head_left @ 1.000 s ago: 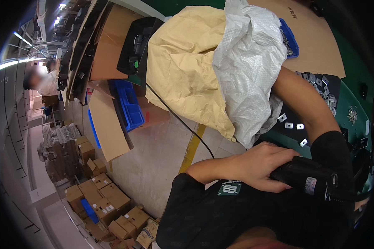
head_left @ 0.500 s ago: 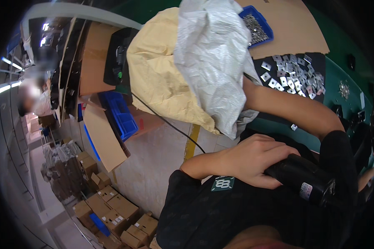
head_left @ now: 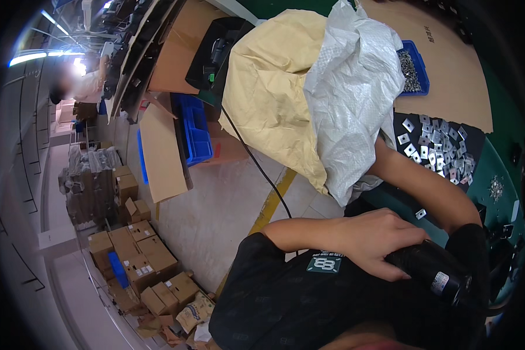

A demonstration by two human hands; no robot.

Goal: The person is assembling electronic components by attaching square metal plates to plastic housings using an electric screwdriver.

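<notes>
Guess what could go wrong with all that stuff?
The right forearm is close to the loose metal plates, so it might knock some about. The white sack is beside the blue tray of small metal parts; a tug might spill them. The left hand grips the black cylinder near one end, so it could slip.

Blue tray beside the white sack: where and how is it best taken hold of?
The tray is probably best gripped by its right rim, coming from the right. In this view the white sack overlaps its left edge, while the right rim shows uncovered against the cardboard. It holds many small metal parts, so keeping it level should help prevent spills.
</notes>
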